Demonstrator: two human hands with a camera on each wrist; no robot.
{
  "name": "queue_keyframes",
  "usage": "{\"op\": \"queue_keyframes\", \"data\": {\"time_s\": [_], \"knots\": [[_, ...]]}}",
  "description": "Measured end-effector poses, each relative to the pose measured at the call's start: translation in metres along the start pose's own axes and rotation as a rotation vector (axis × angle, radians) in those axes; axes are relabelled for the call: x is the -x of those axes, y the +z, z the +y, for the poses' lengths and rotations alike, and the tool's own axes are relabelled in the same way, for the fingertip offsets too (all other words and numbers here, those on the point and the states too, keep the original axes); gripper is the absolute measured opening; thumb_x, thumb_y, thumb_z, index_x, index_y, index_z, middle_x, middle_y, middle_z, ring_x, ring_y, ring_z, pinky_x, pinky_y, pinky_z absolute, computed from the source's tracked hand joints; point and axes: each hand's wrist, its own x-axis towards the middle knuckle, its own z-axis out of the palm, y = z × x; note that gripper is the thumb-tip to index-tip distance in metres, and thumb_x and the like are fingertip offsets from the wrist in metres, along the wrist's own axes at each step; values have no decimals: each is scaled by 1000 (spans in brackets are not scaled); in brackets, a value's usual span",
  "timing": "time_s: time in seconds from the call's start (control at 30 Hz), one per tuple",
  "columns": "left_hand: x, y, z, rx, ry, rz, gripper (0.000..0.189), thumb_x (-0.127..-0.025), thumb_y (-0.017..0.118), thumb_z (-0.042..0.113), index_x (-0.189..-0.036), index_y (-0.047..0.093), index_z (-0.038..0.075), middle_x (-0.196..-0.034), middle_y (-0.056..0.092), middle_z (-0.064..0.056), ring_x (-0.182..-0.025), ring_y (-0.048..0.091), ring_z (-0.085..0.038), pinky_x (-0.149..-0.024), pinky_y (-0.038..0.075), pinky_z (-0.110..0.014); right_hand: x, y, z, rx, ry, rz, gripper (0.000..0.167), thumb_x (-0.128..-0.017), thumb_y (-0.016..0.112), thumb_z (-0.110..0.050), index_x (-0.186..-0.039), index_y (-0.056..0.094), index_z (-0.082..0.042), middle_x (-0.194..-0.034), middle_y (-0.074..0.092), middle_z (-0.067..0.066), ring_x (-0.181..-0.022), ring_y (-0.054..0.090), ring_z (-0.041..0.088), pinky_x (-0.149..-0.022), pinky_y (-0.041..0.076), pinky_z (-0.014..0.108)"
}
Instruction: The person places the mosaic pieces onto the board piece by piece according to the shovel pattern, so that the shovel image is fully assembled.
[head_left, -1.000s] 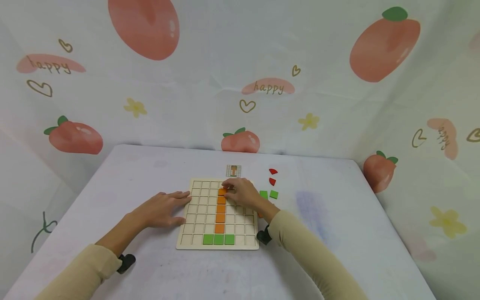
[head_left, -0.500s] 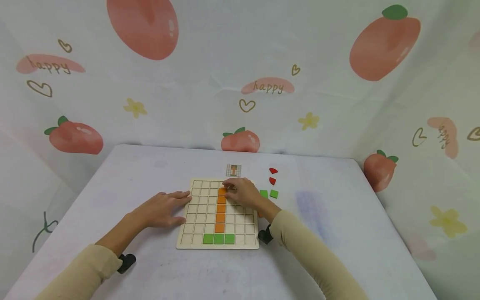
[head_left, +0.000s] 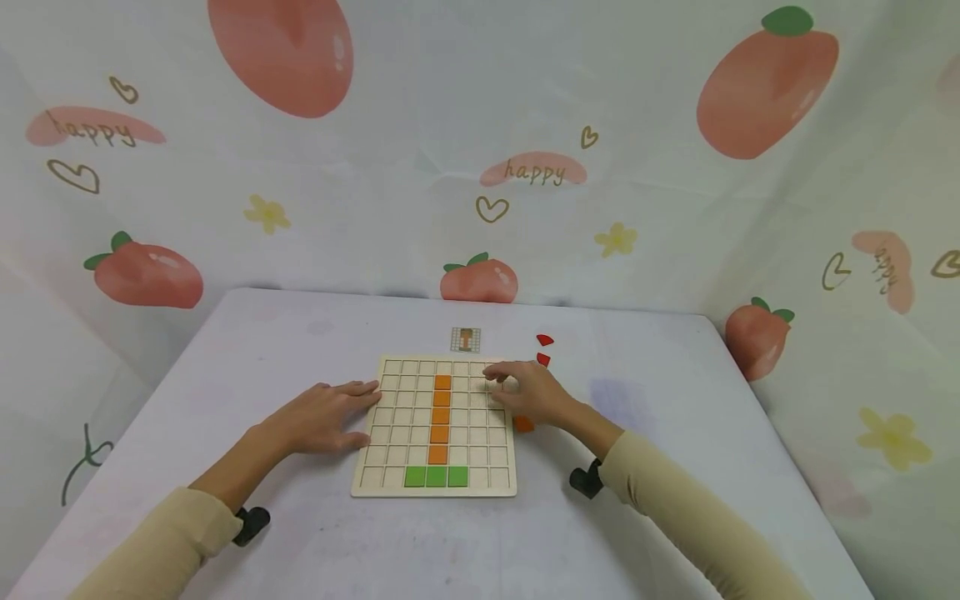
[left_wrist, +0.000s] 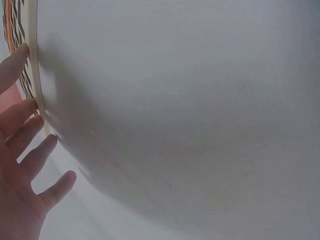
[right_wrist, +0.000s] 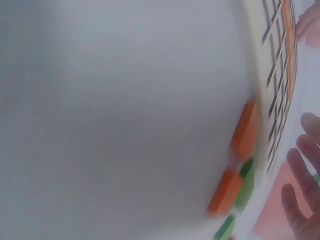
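A light wooden grid board (head_left: pixel 397 487) lies flat on the table. In it stands a column of several orange square tiles (head_left: pixel 439 415), with a row of three green tiles (head_left: pixel 436 477) at its near end. My left hand (head_left: pixel 318 419) rests along the board's left edge, fingers fairly straight; the left wrist view shows its fingertips (left_wrist: pixel 19 107) at the rim. Over the board's right side hovers my right hand (head_left: pixel 534 393), fingers loosely bent and apart, with nothing visible between them. Beside the right edge, loose orange pieces (right_wrist: pixel 245 131) and green pieces (right_wrist: pixel 245 187) lie on the table.
Behind the board lies a small picture card (head_left: pixel 466 339) with a grid pattern. Two red wedge-shaped pieces (head_left: pixel 545 340) sit at the back right, the nearer one partly hidden by my hand. A patterned cloth (head_left: pixel 375 167) hangs behind the white table (head_left: pixel 300 533).
My right hand has left the far orange tile, which stays in the column, and moved right toward the board's edge. My left hand has stayed in place.
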Motion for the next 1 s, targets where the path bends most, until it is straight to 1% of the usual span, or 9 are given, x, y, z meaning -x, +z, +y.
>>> {"op": "queue_keyframes", "data": {"time_s": [0.13,0.23,0.3,0.43,0.5,0.63,0.83,1.0], "knots": [[0,0,0,-1,0,-1,67,-87,71,42,-141,56,7,-148,50,-13,-134,49,-35,-96,45,-58,17,-11,13,32,6,6,34,-89,73,-11,-122,69,-6,-112,73,3,-101,66,20,-90,53,39],[0,0,0,3,-3,0,67,-86,72,42,-141,56,7,-148,50,-13,-134,49,-35,-97,45,-58,30,-17,21,30,13,14,36,-87,75,-10,-121,69,-3,-110,73,4,-100,67,22,-90,53,42],[0,0,1,4,-6,-1,67,-86,71,41,-141,56,7,-148,50,-13,-134,49,-35,-97,44,-58,38,-20,27,40,28,18,37,-86,77,-12,-121,70,-4,-110,74,3,-99,67,21,-91,52,43],[0,1,0,2,-7,-1,66,-87,71,41,-141,57,7,-148,50,-13,-134,49,-36,-97,44,-58,52,-22,39,68,15,28,38,-85,80,-14,-120,70,-5,-108,74,2,-98,67,20,-92,51,46],[0,1,0,-1,-10,-1,66,-87,71,41,-141,57,7,-148,50,-13,-134,49,-35,-97,44,-58,57,-22,45,68,-8,31,39,-84,80,-13,-120,69,-4,-107,74,2,-98,67,21,-92,51,47],[1,1,0,4,-14,1,66,-86,71,41,-141,56,7,-149,50,-13,-135,49,-35,-97,45,-58,63,-21,52,52,-22,30,40,-84,80,-12,-121,68,-3,-107,74,2,-98,67,20,-90,53,45],[1,2,1,12,-11,2,66,-87,71,41,-141,57,6,-148,50,-13,-135,49,-35,-97,45,-58,68,-17,57,67,13,19,40,-83,81,-12,-120,69,-5,-106,72,-3,-97,65,16,-89,53,41],[1,1,2,11,-14,-3,66,-87,71,40,-141,56,6,-149,50,-13,-135,48,-35,-98,43,-59,69,-15,57,77,27,39,38,-82,81,-8,-119,70,-6,-105,72,-3,-95,63,16,-88,53,41]]}}
